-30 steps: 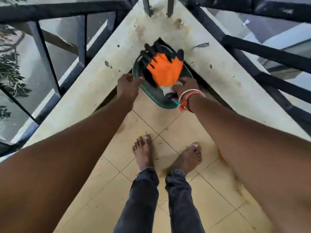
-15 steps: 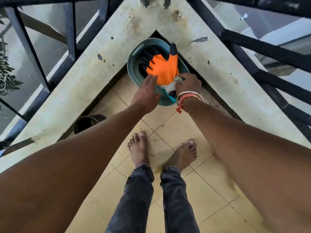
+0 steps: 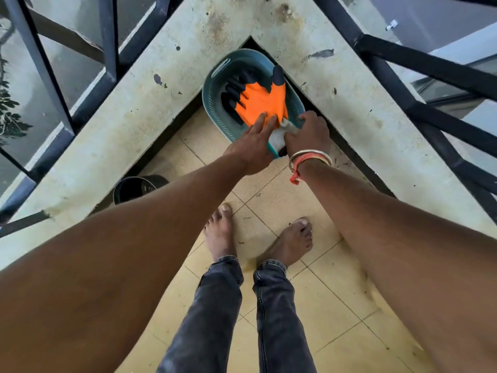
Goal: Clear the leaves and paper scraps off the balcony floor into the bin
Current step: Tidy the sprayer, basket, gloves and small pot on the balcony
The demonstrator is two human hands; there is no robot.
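Note:
A teal plastic basket (image 3: pixel 219 76) stands on the tiled floor in the balcony's corner. Over it hangs an orange glove with black fingertips (image 3: pixel 265 99). My right hand (image 3: pixel 309 133) pinches the glove's pale cuff and holds it up. My left hand (image 3: pixel 252 146) reaches in with straight fingers, and two fingertips touch the orange fabric near the cuff. More black glove fingers lie inside the basket, to the left. A few tiny dark scraps (image 3: pixel 246 218) lie on the yellow tiles near my bare feet.
A stained concrete ledge (image 3: pixel 129 125) with black metal railings (image 3: pixel 107 49) closes the corner on both sides. A black round pot (image 3: pixel 134 188) stands under the left ledge. My feet (image 3: pixel 220 232) stand on the tiles just behind the basket.
My left hand left the basket's rim, moved right and now touches the glove. My right hand has raised the glove by its cuff, so it stands more upright.

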